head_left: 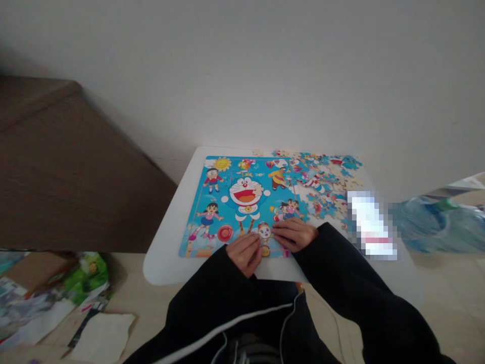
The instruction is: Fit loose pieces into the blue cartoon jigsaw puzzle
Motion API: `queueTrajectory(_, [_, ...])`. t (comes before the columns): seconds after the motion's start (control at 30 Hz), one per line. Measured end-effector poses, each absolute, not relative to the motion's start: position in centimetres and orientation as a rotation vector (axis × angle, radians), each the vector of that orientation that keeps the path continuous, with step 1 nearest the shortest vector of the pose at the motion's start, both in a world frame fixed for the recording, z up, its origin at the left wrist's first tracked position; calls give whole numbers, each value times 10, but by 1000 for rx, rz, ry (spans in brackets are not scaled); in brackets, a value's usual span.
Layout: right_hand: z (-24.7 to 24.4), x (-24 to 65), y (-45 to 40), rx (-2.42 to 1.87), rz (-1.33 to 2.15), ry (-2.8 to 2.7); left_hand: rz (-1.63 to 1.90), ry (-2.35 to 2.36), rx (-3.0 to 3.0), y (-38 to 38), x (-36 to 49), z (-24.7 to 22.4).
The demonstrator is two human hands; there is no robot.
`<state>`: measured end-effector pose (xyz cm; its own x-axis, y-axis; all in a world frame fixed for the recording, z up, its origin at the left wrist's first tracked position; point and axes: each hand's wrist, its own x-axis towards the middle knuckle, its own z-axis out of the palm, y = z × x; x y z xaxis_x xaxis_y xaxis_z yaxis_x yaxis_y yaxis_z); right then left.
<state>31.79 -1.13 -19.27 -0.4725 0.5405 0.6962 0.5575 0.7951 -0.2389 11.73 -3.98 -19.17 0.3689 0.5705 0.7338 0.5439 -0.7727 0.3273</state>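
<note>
A jigsaw puzzle (pixel 223 202) with a blue cartoon picture lies on a small white table, a large cat figure at its centre. Over its lower edge my left hand (pixel 245 254) is closed, fingertips together at the picture. My right hand (pixel 295 233) comes in from the right, its fingers held together and bent down to the puzzle. Between the two sets of fingertips shows a small round white face with a red top. Whatever the fingers pinch is hidden. Loose puzzle pieces (pixel 326 177) are heaped along the right side, partly over the picture's right edge.
The white table (pixel 162 253) stands against a grey wall. A blurred-out bright phone-like object (pixel 373 225) lies at its right edge, with clear plastic (pixel 435 222) beyond. A brown cabinet (pixel 94 177) is at left; bags and papers (pixel 87 278) litter the floor. A white cord (pixel 227 328) crosses my lap.
</note>
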Motion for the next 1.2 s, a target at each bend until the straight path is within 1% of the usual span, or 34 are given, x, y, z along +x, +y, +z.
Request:
queueTrajectory(0.27, [-190,317,-9,-811,-13,-2198,1387,1132,2554,-42,119,-192])
queueTrajectory(1.2, [-192,317,-11,-887,14,-2173,1387,1136,2562,-41,118,-186])
